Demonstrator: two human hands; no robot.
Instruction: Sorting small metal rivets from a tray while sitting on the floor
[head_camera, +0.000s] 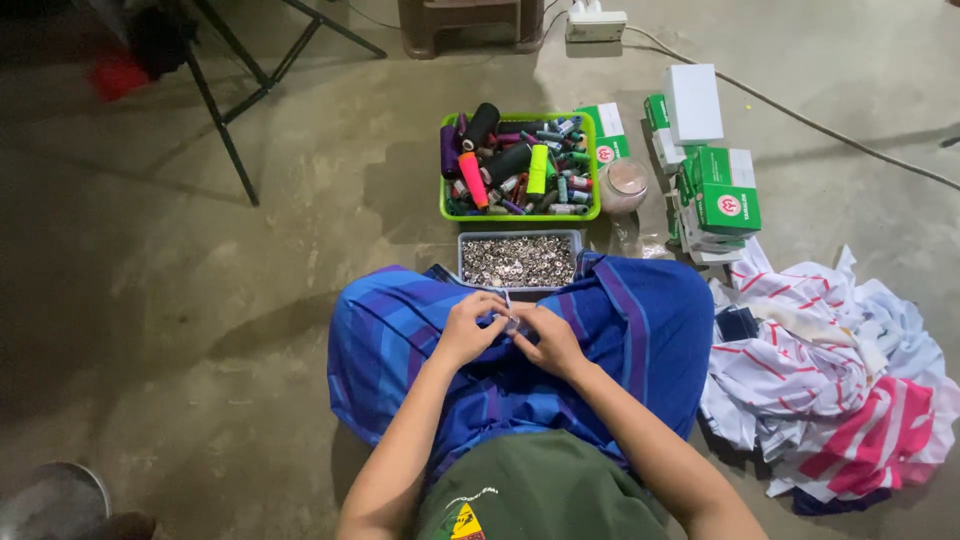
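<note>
I sit on a concrete floor with a blue striped cloth (620, 330) over my lap. My left hand (468, 326) and my right hand (545, 336) meet above it, fingertips pinched together on a tiny pale item (510, 318) that is too small to make out. Just beyond my hands stands a grey tray (518, 236) full of small shiny metal pieces. Behind it a green basket (592, 160) holds several thread spools in many colours.
Green and white boxes (720, 190) and a round clear jar (624, 184) lie right of the basket. A heap of white, red and pink striped garments (840, 380) is at my right. A black stand (230, 90), a power strip (596, 22) and its cable are farther off.
</note>
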